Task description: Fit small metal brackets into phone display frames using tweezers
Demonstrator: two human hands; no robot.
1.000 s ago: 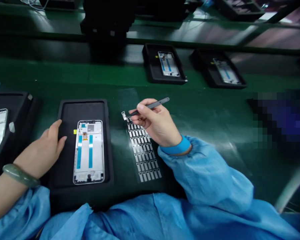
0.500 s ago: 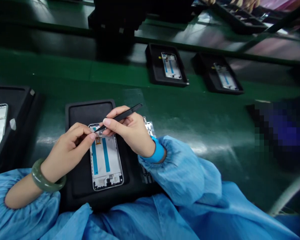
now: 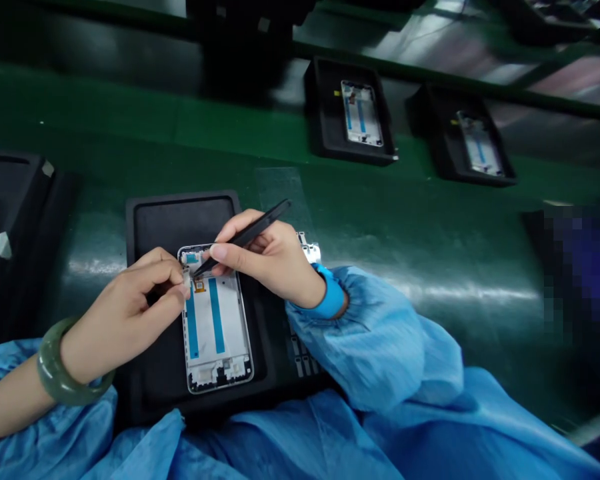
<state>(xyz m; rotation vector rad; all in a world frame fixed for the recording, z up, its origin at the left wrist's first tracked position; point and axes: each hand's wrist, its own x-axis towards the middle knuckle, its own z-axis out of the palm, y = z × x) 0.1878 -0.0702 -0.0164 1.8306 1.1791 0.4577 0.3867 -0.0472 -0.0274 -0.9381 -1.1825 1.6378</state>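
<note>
The right hand (image 3: 273, 263) grips a pair of dark tweezers (image 3: 245, 235) between thumb and fingers, the tips angled down to the upper left corner of a white phone frame (image 3: 215, 319). The left hand (image 3: 130, 310) meets it there, thumb and forefinger pinched together at the frame's top edge, right beside the tweezer tips; whether a small part sits between those fingers cannot be told. The frame lies face up in a black tray (image 3: 180, 220) on the green belt (image 3: 420, 233), directly in front of the person, with two blue strips running down its middle and a small orange patch near the top. No brand, label or lettering can be read on the frame, the tray or the tweezers. A green bangle (image 3: 60, 380) circles the left wrist, and blue sleeves cover both arms. Just right of the tray, a sheet of small grey parts (image 3: 307, 248) peeks out behind the right wrist. Farther up the belt lie two more black trays (image 3: 325, 113) (image 3: 440, 133), each holding a similar frame, and another tray (image 3: 20, 220) sits at the left edge.
</note>
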